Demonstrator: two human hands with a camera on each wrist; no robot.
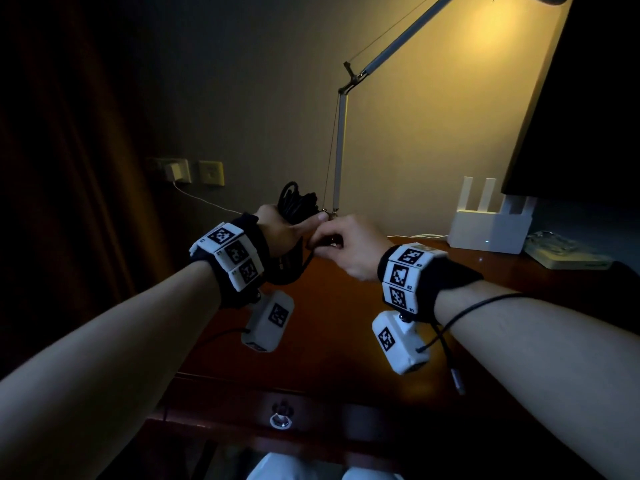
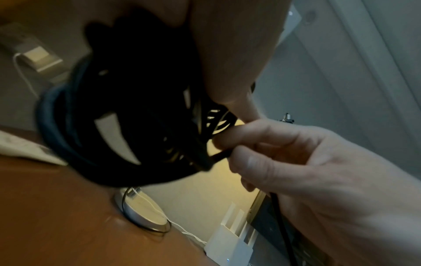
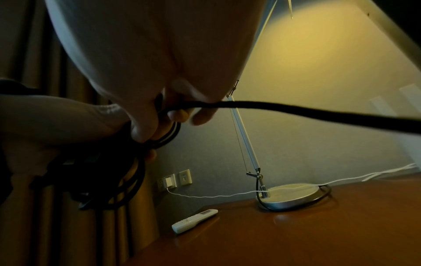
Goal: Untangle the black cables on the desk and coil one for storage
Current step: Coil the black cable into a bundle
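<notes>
Dim room, wooden desk [image 1: 346,327] under both raised hands. Left hand [image 1: 277,233] grips the black cable coil [image 1: 298,202], held above the desk. Right hand [image 1: 349,247] pinches a loose strand [image 3: 296,109] just beside it. Best: keep strand taut, feed even loops, left thumb clamping each turn; watch lamp [image 1: 341,133] beyond the fingers.

Both hands meet above the surface [image 1: 346,327], the left hand [image 1: 280,233] to the left of the right hand [image 1: 349,247], touching. The cable bundle [image 1: 298,202] sits in the left hand, above and behind it. The lamp base [image 3: 293,196] stands on the surface behind the hands, the router [image 1: 488,226] to its right, the remote [image 3: 193,220] to its left. The wall sockets [image 1: 194,172] are behind, on the left.
</notes>
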